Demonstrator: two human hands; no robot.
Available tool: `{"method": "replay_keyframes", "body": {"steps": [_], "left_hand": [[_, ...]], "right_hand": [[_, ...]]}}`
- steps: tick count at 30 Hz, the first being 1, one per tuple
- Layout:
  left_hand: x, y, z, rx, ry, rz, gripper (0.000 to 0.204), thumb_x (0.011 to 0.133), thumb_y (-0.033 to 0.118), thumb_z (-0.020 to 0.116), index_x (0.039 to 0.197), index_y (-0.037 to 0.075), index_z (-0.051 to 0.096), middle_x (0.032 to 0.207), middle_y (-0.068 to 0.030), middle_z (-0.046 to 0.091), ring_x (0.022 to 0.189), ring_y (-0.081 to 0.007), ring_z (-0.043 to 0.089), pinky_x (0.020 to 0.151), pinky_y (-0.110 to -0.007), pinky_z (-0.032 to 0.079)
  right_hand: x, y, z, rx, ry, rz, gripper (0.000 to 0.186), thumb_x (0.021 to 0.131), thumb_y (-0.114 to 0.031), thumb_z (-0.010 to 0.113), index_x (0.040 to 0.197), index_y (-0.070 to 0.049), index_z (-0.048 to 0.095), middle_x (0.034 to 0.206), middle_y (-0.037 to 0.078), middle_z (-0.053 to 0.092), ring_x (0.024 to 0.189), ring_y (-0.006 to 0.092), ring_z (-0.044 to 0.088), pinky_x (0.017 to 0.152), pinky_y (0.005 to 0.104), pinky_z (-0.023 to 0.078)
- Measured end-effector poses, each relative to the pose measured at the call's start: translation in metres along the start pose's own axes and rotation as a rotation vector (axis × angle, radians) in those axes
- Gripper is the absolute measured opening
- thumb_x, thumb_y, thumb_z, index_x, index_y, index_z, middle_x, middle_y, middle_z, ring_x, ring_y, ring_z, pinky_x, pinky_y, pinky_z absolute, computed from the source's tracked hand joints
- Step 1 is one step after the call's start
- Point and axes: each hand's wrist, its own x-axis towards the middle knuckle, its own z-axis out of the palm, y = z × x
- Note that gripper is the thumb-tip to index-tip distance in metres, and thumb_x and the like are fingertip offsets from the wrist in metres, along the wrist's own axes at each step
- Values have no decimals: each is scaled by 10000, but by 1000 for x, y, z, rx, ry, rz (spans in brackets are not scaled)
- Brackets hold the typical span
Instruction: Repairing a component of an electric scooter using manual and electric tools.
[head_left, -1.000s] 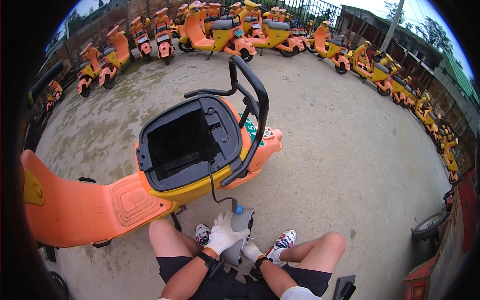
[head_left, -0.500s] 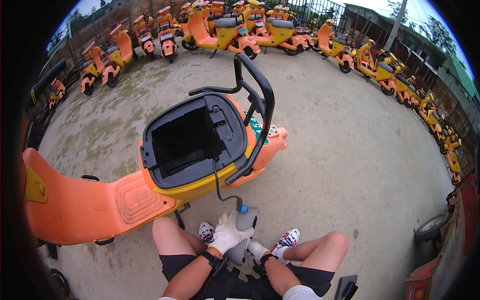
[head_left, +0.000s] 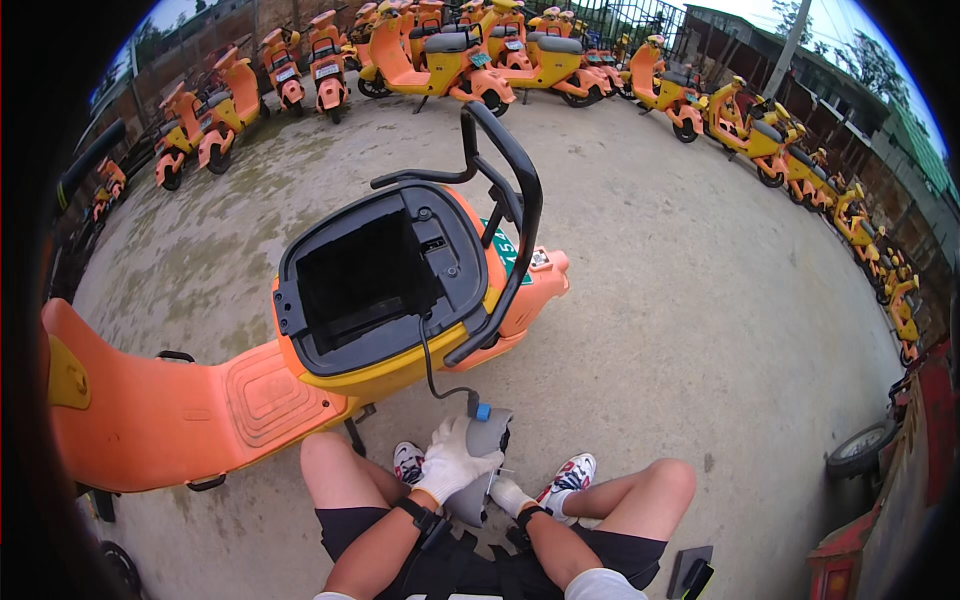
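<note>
A grey, curved piece (head_left: 487,436), shaped like a scooter seat, stands tilted between my knees. My left hand (head_left: 449,463), in a white knitted glove, is closed over its near left side. On its right side my right hand (head_left: 509,494), also gloved, has its fingers closed. A thin pale strip shows between the two hands; what my right hand holds is hidden. A black cable (head_left: 431,360) comes out of the scooter's open compartment (head_left: 365,275) and ends in a blue connector (head_left: 483,411) at the top of the grey piece.
An orange and yellow scooter (head_left: 150,410) stands in front of me, its black rear rack (head_left: 527,200) rising on the far side. Several similar scooters (head_left: 440,70) line the yard's back and right. A dark flat object (head_left: 691,572) lies by my right knee, and a loose wheel (head_left: 862,450) is farther right.
The view has shifted slightly. Both hands keep their places on the grey piece, and the cable and scooter look the same.
</note>
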Motion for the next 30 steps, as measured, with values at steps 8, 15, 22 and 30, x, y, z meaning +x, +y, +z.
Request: {"method": "replay_keyframes", "body": {"steps": [8,15,22,30], "left_hand": [[0,9,2,25,-8,28,1002,684,567,738,1447,28,375,1476,-238,368,1358,-392,376,1106,-437,363],[1,-6,3,13,0,-7,1044,667,576,738,1461,16,356,1473,-256,362,1363,-405,366,1116,-435,353],[3,16,3,-3,-15,33,1028,680,577,738,1459,22,362,1476,-251,363,1367,-398,365,1109,-442,361],[1,10,5,14,-10,40,1025,682,583,734,1464,37,359,1477,-251,357,1365,-400,363,1109,-440,356]], "right_hand": [[17,22,-1,219,14,40,389,948,-309,442,998,11,657,929,203,690,867,349,666,779,425,508],[10,16,8,-311,157,-160,379,903,-298,485,1071,-6,659,1081,273,661,1055,424,623,922,476,478],[36,57,-3,-373,148,-364,400,912,-317,490,1076,9,656,1072,277,662,1029,444,624,907,481,481],[25,40,-4,-169,138,-177,392,905,-306,507,1078,13,654,1068,271,666,1028,419,636,902,460,488]]}}
